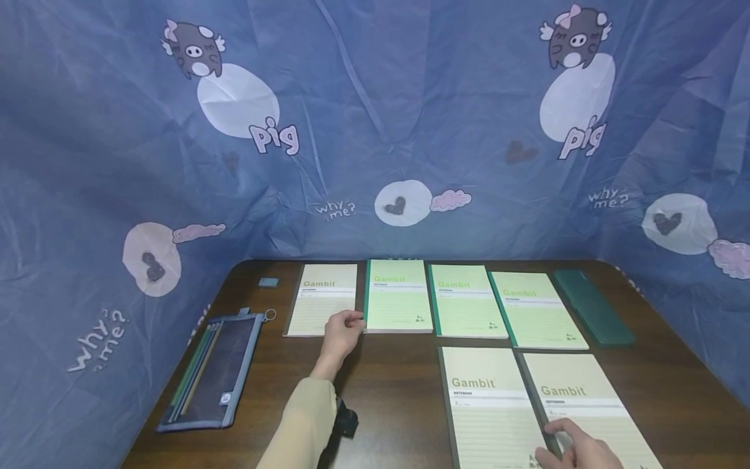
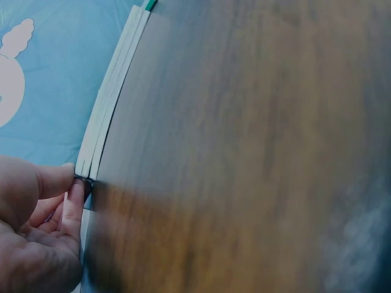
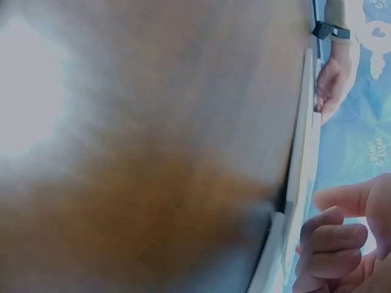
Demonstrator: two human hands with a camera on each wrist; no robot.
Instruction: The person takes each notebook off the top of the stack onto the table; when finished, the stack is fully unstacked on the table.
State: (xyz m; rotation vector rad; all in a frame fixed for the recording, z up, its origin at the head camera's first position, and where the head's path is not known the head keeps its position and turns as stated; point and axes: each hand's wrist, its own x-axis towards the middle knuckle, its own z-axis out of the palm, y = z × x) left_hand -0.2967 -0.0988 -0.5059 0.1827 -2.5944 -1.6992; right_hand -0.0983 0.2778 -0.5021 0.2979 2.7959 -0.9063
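My left hand [image 1: 341, 337] pinches the near left corner of a green-spined notebook [image 1: 398, 299] in the back row. In the left wrist view, its thumb and fingers [image 2: 72, 204] meet at the end of the pale page edges [image 2: 116, 91]. Just left lies a dark-spined notebook [image 1: 323, 296], partly behind the hand. My right hand [image 1: 577, 449] is over a dark-spined notebook [image 1: 580, 391] at the front right, with loosely curled fingers [image 3: 333, 244] and nothing in them. Beside that one is another dark-spined notebook [image 1: 489, 404].
Two more green-spined notebooks [image 1: 469, 301] [image 1: 539, 309] continue the back row. A green case [image 1: 594, 306] lies at the right. On the left are a mesh zip pouch [image 1: 225, 371] with pencils and a small blue block [image 1: 269, 282]. Blue printed fabric [image 1: 351, 130] hangs behind the wooden table [image 1: 381, 397].
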